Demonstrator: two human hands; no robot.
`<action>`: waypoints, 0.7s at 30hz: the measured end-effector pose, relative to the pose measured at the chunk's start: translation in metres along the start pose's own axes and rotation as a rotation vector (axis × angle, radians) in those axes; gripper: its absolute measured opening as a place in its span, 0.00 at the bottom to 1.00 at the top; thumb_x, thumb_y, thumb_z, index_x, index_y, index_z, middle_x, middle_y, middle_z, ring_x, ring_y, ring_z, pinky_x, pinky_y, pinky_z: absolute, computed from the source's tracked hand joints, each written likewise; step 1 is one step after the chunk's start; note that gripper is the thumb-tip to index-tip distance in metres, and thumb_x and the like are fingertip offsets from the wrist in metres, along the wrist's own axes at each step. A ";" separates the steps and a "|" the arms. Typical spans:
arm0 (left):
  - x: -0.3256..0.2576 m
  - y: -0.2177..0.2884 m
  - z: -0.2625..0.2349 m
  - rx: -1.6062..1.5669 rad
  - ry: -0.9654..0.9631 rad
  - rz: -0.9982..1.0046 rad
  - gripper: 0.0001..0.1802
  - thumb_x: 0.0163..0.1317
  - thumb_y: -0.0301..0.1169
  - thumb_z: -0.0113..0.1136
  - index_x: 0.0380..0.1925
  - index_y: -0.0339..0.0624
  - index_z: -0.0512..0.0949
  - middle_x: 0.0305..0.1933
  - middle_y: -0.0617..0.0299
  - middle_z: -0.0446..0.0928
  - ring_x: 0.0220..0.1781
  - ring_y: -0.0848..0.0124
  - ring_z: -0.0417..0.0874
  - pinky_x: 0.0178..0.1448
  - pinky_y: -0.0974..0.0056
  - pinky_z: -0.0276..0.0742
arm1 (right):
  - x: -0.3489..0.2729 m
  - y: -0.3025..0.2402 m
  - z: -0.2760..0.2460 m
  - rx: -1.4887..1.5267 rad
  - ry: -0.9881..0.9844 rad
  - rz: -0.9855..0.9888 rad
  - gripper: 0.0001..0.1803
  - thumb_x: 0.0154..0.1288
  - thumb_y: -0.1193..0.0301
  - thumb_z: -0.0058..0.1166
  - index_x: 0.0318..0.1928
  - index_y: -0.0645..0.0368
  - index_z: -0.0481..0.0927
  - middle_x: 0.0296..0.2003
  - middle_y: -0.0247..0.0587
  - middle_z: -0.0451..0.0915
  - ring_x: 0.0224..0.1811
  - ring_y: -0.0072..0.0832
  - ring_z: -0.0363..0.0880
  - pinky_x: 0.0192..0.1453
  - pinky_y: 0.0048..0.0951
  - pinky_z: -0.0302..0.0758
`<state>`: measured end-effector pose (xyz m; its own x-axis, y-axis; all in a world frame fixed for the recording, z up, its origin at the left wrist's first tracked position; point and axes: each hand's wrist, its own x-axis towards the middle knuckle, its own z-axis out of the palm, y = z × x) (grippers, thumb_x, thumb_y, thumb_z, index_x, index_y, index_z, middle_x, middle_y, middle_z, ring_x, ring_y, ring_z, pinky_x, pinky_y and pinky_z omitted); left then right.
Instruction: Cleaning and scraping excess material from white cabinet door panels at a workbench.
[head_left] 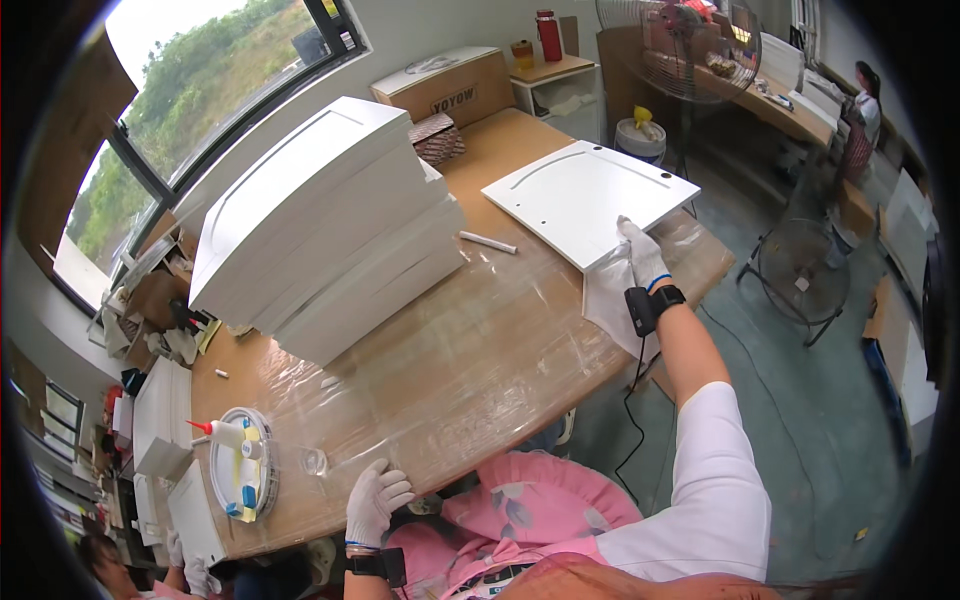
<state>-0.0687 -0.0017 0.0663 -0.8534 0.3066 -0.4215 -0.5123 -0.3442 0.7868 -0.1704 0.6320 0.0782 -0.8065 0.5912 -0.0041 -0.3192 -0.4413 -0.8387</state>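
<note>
My right hand (pixel 642 252), in a white glove, is closed on the near edge of a white panel (pixel 590 195) at the table's far right. One digit lies on top of the panel; the other fingers are mostly hidden. The panel has a curved groove and small dark holes. Under this hand, a thin whitish sheet (pixel 612 300) hangs over the table edge. My left hand (pixel 375 503), also gloved, rests by the near table edge with its fingers apart and holds nothing. Left of the middle stands a tall stack of white panels (pixel 330 220).
Plastic film covers the brown table (pixel 450 340). On it are a white rod (pixel 488 242), a round lid or tray (pixel 262 490) and a red-tipped glue bottle (pixel 222 433). Fans (pixel 800 275) stand at right. Another person (pixel 120 570) sits at lower left; one (pixel 862 120) stands far right.
</note>
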 end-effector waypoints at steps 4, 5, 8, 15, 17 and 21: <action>0.006 0.002 0.002 -0.022 0.007 -0.032 0.27 0.74 0.41 0.47 0.64 0.33 0.61 0.47 0.41 0.79 0.43 0.52 0.86 0.48 0.50 0.87 | 0.016 0.017 0.011 0.066 0.049 0.130 0.22 0.72 0.62 0.54 0.58 0.65 0.76 0.52 0.41 0.79 0.51 0.30 0.78 0.55 0.27 0.75; 0.006 0.003 0.002 -0.036 0.007 -0.045 0.26 0.74 0.41 0.46 0.64 0.33 0.61 0.47 0.42 0.79 0.43 0.52 0.86 0.48 0.51 0.87 | 0.021 0.019 0.013 0.068 0.050 0.141 0.22 0.72 0.62 0.54 0.58 0.65 0.76 0.52 0.41 0.79 0.51 0.30 0.78 0.55 0.27 0.75; -0.009 0.017 0.003 -0.050 0.086 -0.061 0.25 0.75 0.40 0.45 0.64 0.34 0.63 0.47 0.42 0.79 0.43 0.52 0.86 0.48 0.51 0.87 | 0.020 0.020 0.048 -0.231 0.023 0.477 0.16 0.73 0.60 0.53 0.51 0.60 0.79 0.47 0.42 0.80 0.46 0.28 0.78 0.53 0.25 0.75; 0.014 0.011 0.009 -0.153 -0.029 -0.116 0.23 0.77 0.40 0.42 0.63 0.34 0.65 0.47 0.44 0.78 0.43 0.53 0.85 0.49 0.50 0.86 | 0.087 0.034 -0.074 -0.924 -0.188 0.309 0.18 0.77 0.58 0.41 0.45 0.58 0.80 0.36 0.40 0.81 0.39 0.32 0.78 0.47 0.30 0.74; 0.007 0.015 0.004 -0.158 -0.019 -0.102 0.24 0.77 0.40 0.41 0.64 0.33 0.65 0.48 0.43 0.79 0.44 0.52 0.85 0.51 0.48 0.86 | 0.068 0.037 -0.035 -0.867 -0.193 0.367 0.19 0.70 0.60 0.45 0.39 0.64 0.81 0.35 0.46 0.82 0.36 0.38 0.77 0.43 0.37 0.74; 0.002 0.015 -0.008 -0.214 -0.066 -0.082 0.25 0.78 0.40 0.40 0.65 0.33 0.64 0.50 0.40 0.78 0.47 0.50 0.84 0.53 0.46 0.85 | -0.002 -0.009 0.066 -1.223 -0.224 0.207 0.25 0.67 0.54 0.50 0.41 0.68 0.84 0.36 0.53 0.84 0.38 0.42 0.78 0.48 0.37 0.74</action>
<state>-0.0789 -0.0131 0.0734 -0.8036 0.3965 -0.4438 -0.5942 -0.4940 0.6347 -0.1985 0.5904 0.1215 -0.8910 0.4058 -0.2036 0.3950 0.4718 -0.7883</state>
